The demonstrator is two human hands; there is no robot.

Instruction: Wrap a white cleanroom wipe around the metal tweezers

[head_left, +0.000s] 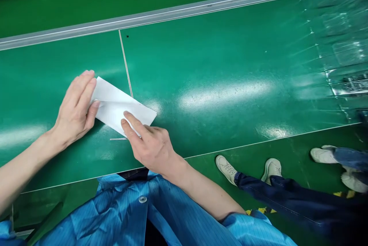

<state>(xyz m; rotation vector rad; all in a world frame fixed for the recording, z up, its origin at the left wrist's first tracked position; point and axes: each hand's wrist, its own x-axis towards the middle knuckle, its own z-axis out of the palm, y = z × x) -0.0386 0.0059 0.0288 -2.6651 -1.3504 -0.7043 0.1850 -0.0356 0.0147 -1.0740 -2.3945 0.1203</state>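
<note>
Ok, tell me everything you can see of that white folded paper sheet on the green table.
The white folded paper sheet is plain, unprinted and thin-looking, an elongated rectangle with a crease running along its length. It lies flat on the glossy green table, slanting from upper left to lower right across a thin pale seam line. The left hand lays its fingers over the left end; the right hand sets thumb and forefinger on the near edge.

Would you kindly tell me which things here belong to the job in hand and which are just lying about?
In hand: folded white paper sheet, pressed down by left hand and right hand on the green tabletop.
Lying about: crinkled clear plastic film at far right; another person's white shoes on the floor.
</note>
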